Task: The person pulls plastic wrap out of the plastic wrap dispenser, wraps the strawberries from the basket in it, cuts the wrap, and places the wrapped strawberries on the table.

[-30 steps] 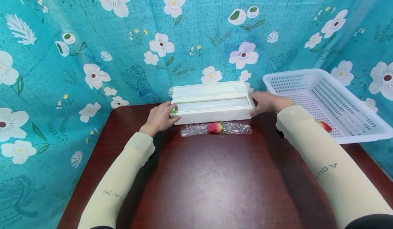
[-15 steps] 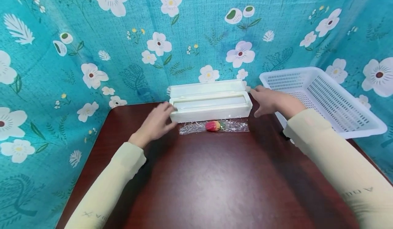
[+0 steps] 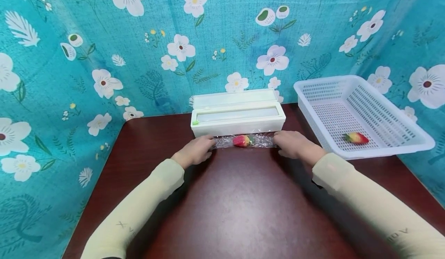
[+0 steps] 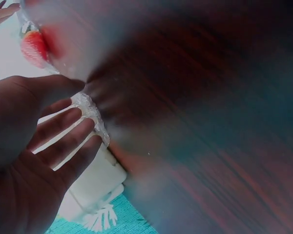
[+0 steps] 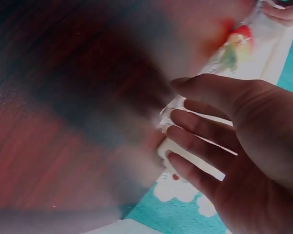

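A red and yellow strawberry (image 3: pixel 241 140) with green leaves lies wrapped in a strip of clear plastic wrap (image 3: pixel 264 140) on the table. My left hand (image 3: pixel 196 150) pinches the strip's left end between thumb and fingers, the other fingers spread in the left wrist view. At the opposite end, my right hand (image 3: pixel 293 145) pinches the film likewise; its lower fingers (image 5: pixel 193 173) extend past the film in the right wrist view. Just behind the strip stands a long white wrap dispenser box (image 3: pixel 240 128), its lid (image 3: pixel 236 99) raised and a green slider (image 3: pixel 196 122) at its left front corner.
A white perforated basket (image 3: pixel 386 151) stands at the right, with another strawberry (image 3: pixel 356 137) inside. Behind the dark red wooden table (image 3: pixel 236 212) hangs a teal flowered cloth (image 3: pixel 146 50).
Both hands have left the dispenser box's ends, come forward and inward, and taken hold of the two ends of the plastic wrap. The box and strawberry stay about where they were.
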Available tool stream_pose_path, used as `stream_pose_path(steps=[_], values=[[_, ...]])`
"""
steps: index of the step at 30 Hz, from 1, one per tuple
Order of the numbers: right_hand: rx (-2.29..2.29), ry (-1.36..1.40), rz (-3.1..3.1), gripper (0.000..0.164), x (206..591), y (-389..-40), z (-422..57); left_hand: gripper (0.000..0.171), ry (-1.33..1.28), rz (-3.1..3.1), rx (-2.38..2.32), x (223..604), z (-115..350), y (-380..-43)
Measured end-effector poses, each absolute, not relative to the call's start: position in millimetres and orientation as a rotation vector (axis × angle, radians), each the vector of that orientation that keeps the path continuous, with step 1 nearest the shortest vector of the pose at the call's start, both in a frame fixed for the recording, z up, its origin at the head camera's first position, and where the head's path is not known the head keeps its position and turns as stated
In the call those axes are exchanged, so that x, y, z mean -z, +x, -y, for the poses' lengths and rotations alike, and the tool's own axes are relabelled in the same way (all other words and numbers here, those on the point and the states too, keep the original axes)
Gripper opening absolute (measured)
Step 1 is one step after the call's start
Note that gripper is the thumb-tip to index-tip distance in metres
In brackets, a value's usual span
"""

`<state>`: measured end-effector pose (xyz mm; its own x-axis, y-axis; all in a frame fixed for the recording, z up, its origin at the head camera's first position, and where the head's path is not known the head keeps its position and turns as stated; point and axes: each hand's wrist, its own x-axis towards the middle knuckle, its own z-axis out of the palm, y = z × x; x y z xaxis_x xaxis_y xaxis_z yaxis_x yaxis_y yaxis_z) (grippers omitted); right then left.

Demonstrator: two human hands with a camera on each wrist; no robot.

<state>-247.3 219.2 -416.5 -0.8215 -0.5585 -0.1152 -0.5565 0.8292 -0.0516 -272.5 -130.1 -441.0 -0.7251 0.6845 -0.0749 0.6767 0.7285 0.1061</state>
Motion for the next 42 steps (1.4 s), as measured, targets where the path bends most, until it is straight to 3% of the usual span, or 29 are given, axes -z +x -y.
stream_pose_path(steps=[16, 21, 26, 42], values=[[0.042, -0.958, -2.924, 0.019, 440.7, -266.3, -226.7, 0.011, 1.174, -2.893, -0.143, 450.9, 124.4, -289.8], [0.125, -1.017, -2.875, 0.029, 441.2, -269.6, -232.7, 0.005, 1.239, -2.863, -0.163, 452.0, 128.1, -291.3], [0.194, -1.06, -2.825, 0.036, 439.5, -273.7, -237.9, 0.013, 1.18, -2.829, -0.1, 448.2, 128.9, -292.5], [0.359, -0.993, -2.676, 0.025, 424.9, -280.6, -240.0, 0.018, 1.204, -2.788, -0.126, 444.3, 131.2, -293.0]])
